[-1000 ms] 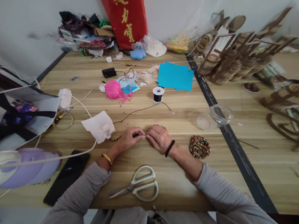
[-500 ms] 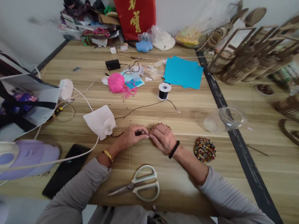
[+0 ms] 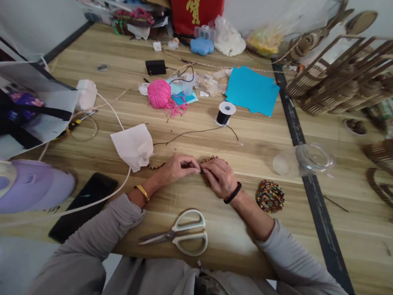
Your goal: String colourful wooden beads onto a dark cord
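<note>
My left hand and my right hand meet fingertip to fingertip above the table, both pinching at a string of small beads. The beads show behind my right fingers, and a beaded piece also lies left of my left hand. What sits exactly between the fingertips is too small to make out. A coiled pile of multicoloured beads rests to the right of my right wrist. Scissors with white handles lie partly spread below my hands. Beyond them stands a spool of black cord, its loose end trailing.
Pink yarn, blue paper and a black adapter lie farther back. White paper with a cable is at the left, near a black phone and a purple device. Brown woven pieces crowd the right.
The view has shifted a little, so the table items sit higher in the picture. My hands stay together, with the right fingers slightly more raised and curled.
</note>
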`<move>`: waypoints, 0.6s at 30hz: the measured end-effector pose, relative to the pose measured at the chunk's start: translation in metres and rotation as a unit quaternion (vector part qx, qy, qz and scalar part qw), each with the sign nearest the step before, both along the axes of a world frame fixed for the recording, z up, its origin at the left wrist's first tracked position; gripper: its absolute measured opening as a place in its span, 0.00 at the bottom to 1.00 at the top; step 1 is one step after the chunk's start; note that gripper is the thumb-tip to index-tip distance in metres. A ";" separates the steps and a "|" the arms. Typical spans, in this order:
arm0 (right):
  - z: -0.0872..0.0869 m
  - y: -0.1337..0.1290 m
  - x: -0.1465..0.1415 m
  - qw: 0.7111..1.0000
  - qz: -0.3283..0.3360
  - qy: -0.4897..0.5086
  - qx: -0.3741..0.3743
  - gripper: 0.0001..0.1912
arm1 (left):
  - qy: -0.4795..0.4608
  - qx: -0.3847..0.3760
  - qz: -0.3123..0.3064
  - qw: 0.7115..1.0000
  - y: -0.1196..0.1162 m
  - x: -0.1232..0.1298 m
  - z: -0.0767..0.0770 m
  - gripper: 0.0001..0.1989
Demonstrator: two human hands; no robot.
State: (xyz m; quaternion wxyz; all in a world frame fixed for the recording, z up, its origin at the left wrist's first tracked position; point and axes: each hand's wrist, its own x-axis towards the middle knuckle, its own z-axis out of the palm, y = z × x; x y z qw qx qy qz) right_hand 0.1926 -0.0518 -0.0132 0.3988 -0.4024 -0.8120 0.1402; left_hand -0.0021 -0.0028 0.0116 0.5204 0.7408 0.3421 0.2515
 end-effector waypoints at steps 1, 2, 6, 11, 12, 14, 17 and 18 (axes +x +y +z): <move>-0.001 0.000 0.000 1.000 0.004 0.001 0.000 0.09 | -0.001 -0.001 0.003 1.000 0.000 0.000 -0.001 0.09; -0.002 0.000 0.001 1.000 0.006 0.002 -0.002 0.09 | -0.002 0.000 0.007 1.000 0.000 0.000 -0.002 0.09; -0.005 -0.001 0.001 1.000 -0.013 0.009 -0.008 0.08 | 0.004 0.011 0.009 1.000 0.001 0.000 -0.005 0.08; -0.003 -0.001 0.001 1.000 -0.015 0.011 -0.009 0.05 | 0.020 0.039 0.015 0.999 -0.004 0.001 0.000 0.08; -0.002 -0.001 0.000 1.000 -0.018 0.012 -0.008 0.05 | 0.033 0.064 0.027 0.997 -0.006 0.002 0.003 0.07; -0.001 -0.001 0.000 0.999 -0.031 0.017 -0.008 0.05 | 0.054 0.137 0.046 0.988 -0.013 0.007 0.007 0.05; 0.001 -0.001 -0.001 0.998 -0.047 0.026 -0.014 0.05 | 0.080 0.279 0.016 0.957 -0.026 0.014 0.009 0.05; 0.002 -0.002 -0.001 0.998 -0.048 0.029 -0.016 0.05 | 0.104 0.320 0.004 0.942 -0.031 0.016 0.009 0.06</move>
